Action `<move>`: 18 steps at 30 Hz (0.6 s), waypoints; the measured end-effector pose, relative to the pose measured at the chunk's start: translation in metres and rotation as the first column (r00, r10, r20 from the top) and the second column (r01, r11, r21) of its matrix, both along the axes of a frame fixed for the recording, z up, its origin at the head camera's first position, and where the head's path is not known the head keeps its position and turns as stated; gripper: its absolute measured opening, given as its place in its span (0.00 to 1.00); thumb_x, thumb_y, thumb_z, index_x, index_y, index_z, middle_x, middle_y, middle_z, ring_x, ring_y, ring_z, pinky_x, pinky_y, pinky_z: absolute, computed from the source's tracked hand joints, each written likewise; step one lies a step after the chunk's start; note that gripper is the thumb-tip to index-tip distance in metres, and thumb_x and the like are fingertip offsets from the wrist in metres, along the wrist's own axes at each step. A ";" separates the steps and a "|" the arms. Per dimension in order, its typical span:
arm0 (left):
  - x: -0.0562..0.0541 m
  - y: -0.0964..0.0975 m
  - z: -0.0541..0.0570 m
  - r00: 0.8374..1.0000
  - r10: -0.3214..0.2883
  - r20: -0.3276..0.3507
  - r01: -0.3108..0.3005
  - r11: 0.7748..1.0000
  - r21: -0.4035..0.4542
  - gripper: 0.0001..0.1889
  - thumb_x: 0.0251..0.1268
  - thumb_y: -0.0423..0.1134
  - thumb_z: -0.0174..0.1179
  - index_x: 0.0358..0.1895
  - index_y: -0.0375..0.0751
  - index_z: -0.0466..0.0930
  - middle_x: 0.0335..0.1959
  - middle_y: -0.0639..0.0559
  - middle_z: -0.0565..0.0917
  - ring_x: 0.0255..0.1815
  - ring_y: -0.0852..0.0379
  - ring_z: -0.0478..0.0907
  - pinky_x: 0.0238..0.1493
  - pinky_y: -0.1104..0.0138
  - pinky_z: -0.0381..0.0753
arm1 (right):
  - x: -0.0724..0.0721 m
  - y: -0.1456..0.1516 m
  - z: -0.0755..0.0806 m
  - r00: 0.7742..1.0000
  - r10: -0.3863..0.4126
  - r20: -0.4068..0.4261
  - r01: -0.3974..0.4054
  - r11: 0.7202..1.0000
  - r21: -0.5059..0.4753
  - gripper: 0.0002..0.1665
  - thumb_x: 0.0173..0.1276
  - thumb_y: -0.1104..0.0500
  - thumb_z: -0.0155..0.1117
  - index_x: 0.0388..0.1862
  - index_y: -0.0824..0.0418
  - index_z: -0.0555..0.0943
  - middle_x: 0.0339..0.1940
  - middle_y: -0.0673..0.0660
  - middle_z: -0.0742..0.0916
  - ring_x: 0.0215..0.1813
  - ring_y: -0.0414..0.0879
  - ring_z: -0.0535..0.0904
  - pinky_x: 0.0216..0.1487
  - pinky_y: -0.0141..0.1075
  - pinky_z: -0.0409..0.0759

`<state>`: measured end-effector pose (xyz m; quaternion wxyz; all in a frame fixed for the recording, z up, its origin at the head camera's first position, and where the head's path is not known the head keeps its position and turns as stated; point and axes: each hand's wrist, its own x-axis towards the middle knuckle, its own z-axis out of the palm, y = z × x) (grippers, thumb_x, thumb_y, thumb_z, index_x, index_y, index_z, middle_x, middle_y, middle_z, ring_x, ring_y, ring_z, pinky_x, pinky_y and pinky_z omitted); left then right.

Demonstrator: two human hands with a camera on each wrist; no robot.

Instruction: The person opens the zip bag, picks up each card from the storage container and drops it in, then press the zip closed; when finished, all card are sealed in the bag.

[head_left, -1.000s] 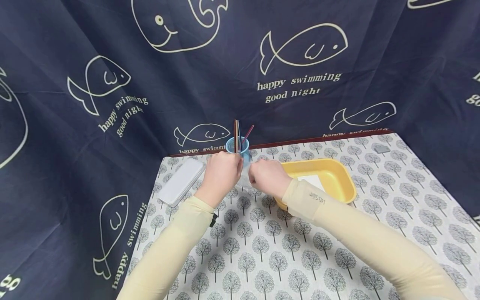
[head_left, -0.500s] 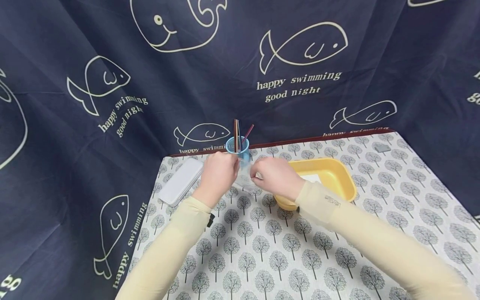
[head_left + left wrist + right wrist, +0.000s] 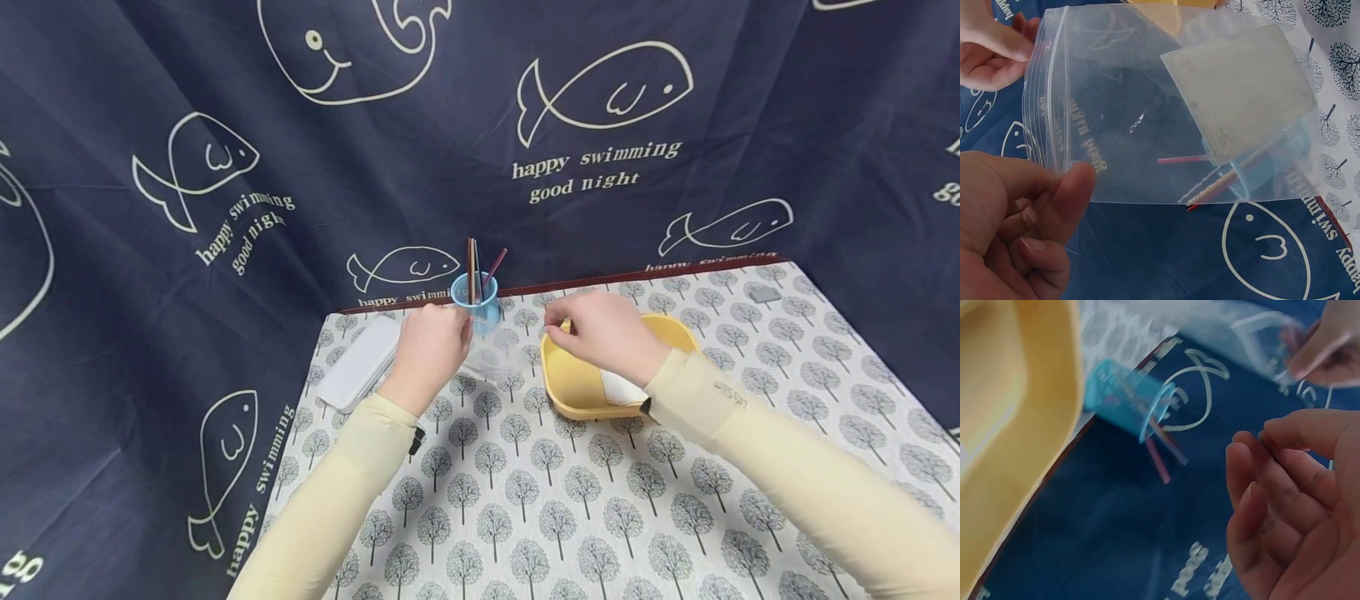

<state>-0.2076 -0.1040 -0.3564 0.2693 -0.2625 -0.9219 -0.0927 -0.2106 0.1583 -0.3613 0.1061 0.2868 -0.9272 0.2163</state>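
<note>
My left hand (image 3: 429, 350) pinches the zip edge of a clear zip bag (image 3: 1119, 94) between thumb and fingers at one top corner. A flat greyish-white rectangular card (image 3: 1241, 87) shows through the bag's lower part. In the head view the see-through bag (image 3: 491, 358) hangs just right of this hand. My right hand (image 3: 603, 329) is apart from the bag, over a yellow tray (image 3: 566, 406), its fingers loosely curled with nothing in them. Inside the tray a white piece (image 3: 622, 389) lies partly hidden under the right wrist.
A blue mesh cup (image 3: 487, 310) holding several pencils or sticks stands behind the bag. At the left lies a white case (image 3: 358, 367). A small grey object (image 3: 763, 294) sits at the far right. A dark blue curtain (image 3: 420, 183) with fish drawings backs the tree-print tabletop (image 3: 517, 492).
My right hand has left the bag and moved right over the tray. The tray has turned slightly. My left hand stays on the bag, shifted slightly left.
</note>
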 end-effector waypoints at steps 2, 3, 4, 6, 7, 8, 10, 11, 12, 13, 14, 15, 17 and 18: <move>0.000 0.000 0.000 1.000 0.001 -0.003 -0.001 1.000 0.000 0.02 0.66 0.31 0.66 0.35 0.41 0.85 0.20 0.44 0.85 0.20 0.38 0.84 0.18 0.50 0.80 | -0.004 0.009 -0.001 1.000 -0.016 -0.001 0.016 1.000 0.007 0.04 0.67 0.60 0.68 0.34 0.53 0.88 0.34 0.47 0.90 0.30 0.45 0.81 0.31 0.45 0.79; 0.000 0.000 0.001 1.000 0.000 -0.004 0.000 1.000 0.001 0.02 0.66 0.31 0.66 0.34 0.41 0.85 0.20 0.44 0.85 0.20 0.38 0.84 0.18 0.50 0.80 | -0.006 0.013 -0.002 1.000 -0.021 0.001 0.021 1.000 0.009 0.04 0.67 0.60 0.68 0.34 0.53 0.88 0.34 0.48 0.90 0.31 0.45 0.81 0.32 0.45 0.79; 0.000 0.001 0.001 1.000 0.001 -0.004 -0.001 1.000 0.001 0.02 0.66 0.31 0.66 0.34 0.41 0.85 0.20 0.44 0.85 0.20 0.39 0.83 0.18 0.50 0.80 | -0.008 0.017 -0.004 1.000 -0.025 0.008 0.025 1.000 0.009 0.04 0.67 0.61 0.68 0.35 0.54 0.88 0.34 0.48 0.90 0.32 0.46 0.81 0.34 0.46 0.80; 0.000 0.001 0.001 1.000 0.001 -0.004 -0.001 1.000 0.002 0.03 0.66 0.31 0.66 0.33 0.41 0.85 0.20 0.44 0.85 0.20 0.39 0.83 0.18 0.50 0.80 | -0.012 0.024 -0.008 0.999 -0.036 0.027 0.035 0.999 0.014 0.04 0.67 0.61 0.68 0.35 0.55 0.88 0.35 0.49 0.90 0.33 0.47 0.82 0.36 0.47 0.80; 0.000 0.001 0.001 1.000 0.000 -0.003 0.000 1.000 0.004 0.03 0.67 0.31 0.66 0.33 0.40 0.85 0.20 0.44 0.85 0.20 0.39 0.83 0.18 0.50 0.80 | -0.014 0.027 -0.010 0.998 -0.039 0.041 0.039 0.999 0.017 0.04 0.67 0.61 0.67 0.36 0.55 0.89 0.35 0.49 0.90 0.34 0.47 0.83 0.37 0.47 0.80; 0.000 0.001 0.002 1.000 -0.002 -0.003 0.002 1.000 0.005 0.04 0.67 0.31 0.66 0.33 0.40 0.85 0.20 0.44 0.85 0.19 0.39 0.83 0.18 0.50 0.80 | -0.016 0.030 -0.012 0.998 -0.043 0.053 0.042 0.999 0.025 0.04 0.67 0.62 0.67 0.36 0.56 0.89 0.36 0.49 0.90 0.35 0.47 0.83 0.38 0.47 0.81; 0.001 0.002 0.002 1.000 -0.004 -0.002 0.004 1.000 0.006 0.04 0.67 0.30 0.65 0.32 0.40 0.85 0.20 0.44 0.85 0.19 0.40 0.83 0.18 0.51 0.80 | -0.019 0.035 -0.017 0.996 -0.055 0.072 0.051 0.997 0.050 0.05 0.67 0.62 0.67 0.37 0.56 0.89 0.35 0.49 0.90 0.35 0.47 0.83 0.38 0.47 0.81; 0.001 0.002 0.002 1.000 -0.005 -0.001 0.005 1.000 0.006 0.04 0.67 0.30 0.66 0.32 0.40 0.85 0.20 0.44 0.85 0.19 0.40 0.83 0.18 0.51 0.80 | -0.021 0.037 -0.019 0.995 -0.059 0.081 0.054 0.997 0.063 0.05 0.67 0.62 0.67 0.36 0.56 0.89 0.35 0.49 0.90 0.34 0.47 0.82 0.37 0.47 0.80; 0.001 0.002 0.003 1.000 -0.006 0.000 0.006 1.000 0.006 0.04 0.66 0.30 0.66 0.32 0.40 0.85 0.20 0.44 0.85 0.19 0.40 0.83 0.19 0.51 0.80 | -0.022 0.040 -0.022 0.994 -0.061 0.087 0.055 0.996 0.073 0.05 0.67 0.62 0.67 0.36 0.56 0.89 0.35 0.49 0.90 0.34 0.47 0.82 0.37 0.47 0.80; 0.001 0.002 0.003 1.000 -0.006 0.001 0.006 1.000 0.004 0.04 0.66 0.30 0.66 0.32 0.40 0.85 0.20 0.45 0.85 0.19 0.41 0.83 0.19 0.51 0.80 | -0.024 0.042 -0.024 0.994 -0.063 0.092 0.055 0.995 0.084 0.05 0.67 0.62 0.67 0.36 0.56 0.89 0.34 0.49 0.90 0.33 0.47 0.82 0.37 0.47 0.80; 0.002 0.002 0.003 1.000 -0.006 0.003 0.006 1.000 0.001 0.04 0.66 0.30 0.66 0.32 0.40 0.85 0.20 0.45 0.85 0.19 0.41 0.83 0.19 0.51 0.80 | -0.025 0.045 -0.027 0.993 -0.065 0.094 0.056 0.994 0.096 0.04 0.67 0.62 0.68 0.36 0.56 0.89 0.34 0.50 0.90 0.33 0.47 0.82 0.37 0.48 0.81; 0.002 0.002 0.003 1.000 -0.006 0.005 0.006 1.000 0.000 0.04 0.66 0.30 0.66 0.32 0.40 0.85 0.20 0.45 0.85 0.19 0.41 0.83 0.19 0.51 0.80 | -0.026 0.048 -0.030 0.993 -0.066 0.095 0.056 0.993 0.108 0.04 0.66 0.62 0.68 0.36 0.56 0.89 0.34 0.50 0.90 0.32 0.47 0.82 0.36 0.48 0.81; 0.002 0.002 0.003 1.000 -0.006 0.008 0.006 1.000 -0.001 0.04 0.66 0.29 0.66 0.32 0.40 0.85 0.20 0.45 0.85 0.19 0.41 0.83 0.19 0.51 0.80 | -0.030 0.053 -0.036 0.993 -0.065 0.101 0.053 0.991 0.124 0.04 0.65 0.63 0.68 0.35 0.57 0.89 0.33 0.50 0.90 0.32 0.47 0.82 0.37 0.48 0.81; 0.002 0.002 0.003 1.000 -0.007 0.008 0.007 1.000 -0.001 0.04 0.66 0.29 0.66 0.32 0.39 0.85 0.20 0.45 0.85 0.19 0.41 0.83 0.19 0.52 0.80 | -0.031 0.055 -0.039 0.993 -0.066 0.102 0.052 0.990 0.132 0.04 0.65 0.63 0.68 0.35 0.57 0.89 0.33 0.50 0.90 0.32 0.47 0.82 0.37 0.48 0.82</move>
